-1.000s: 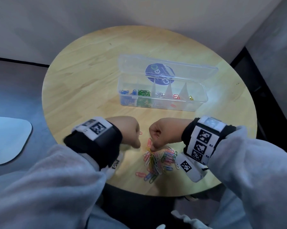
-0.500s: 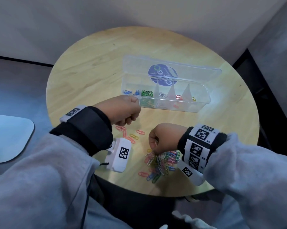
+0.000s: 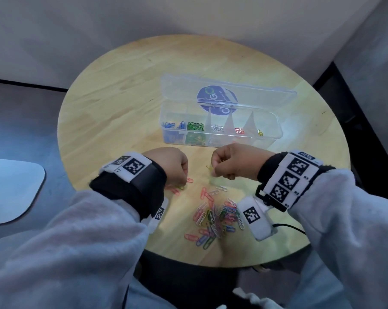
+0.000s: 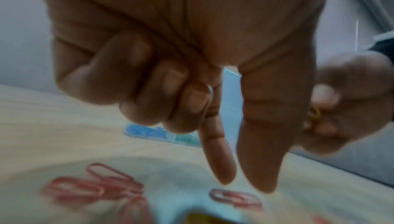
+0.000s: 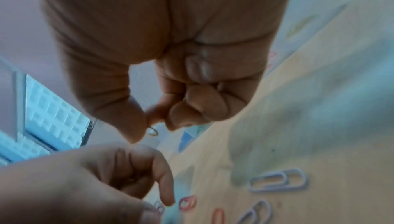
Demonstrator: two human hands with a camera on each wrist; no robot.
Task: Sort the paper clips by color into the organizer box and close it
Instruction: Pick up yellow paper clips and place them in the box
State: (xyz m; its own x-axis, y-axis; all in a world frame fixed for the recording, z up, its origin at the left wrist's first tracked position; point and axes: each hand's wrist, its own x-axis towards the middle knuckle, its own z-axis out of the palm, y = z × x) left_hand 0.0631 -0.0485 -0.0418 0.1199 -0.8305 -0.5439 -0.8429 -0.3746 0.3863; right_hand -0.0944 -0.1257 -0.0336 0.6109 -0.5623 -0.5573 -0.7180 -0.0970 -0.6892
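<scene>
A: The grip of the right hand (image 3: pixel 232 161) pinches 1 yellow clip (image 4: pixel 314 114); the organizer box (image 3: pixel 271 136) lies open just beyond it.
B: Thin pinch; it may drop into a wrong compartment. The left hand (image 3: pixel 168 163) grip, above 1 pink clip (image 4: pixel 234 197): holding or not, I cannot tell.

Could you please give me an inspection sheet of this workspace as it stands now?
Surface: round wooden table.
Job's things: organizer box open, clips sorted inside by color; mixed clip pile near the front edge; pink clips left of it.
Clutter: nothing seen.
Grippers: left hand points thumb and forefinger down over the pink clips; right hand pinches a yellow clip.
Cables: black cable from the right wrist camera.
Surroundings: grey wall, dark floor, pale object at left.
</scene>
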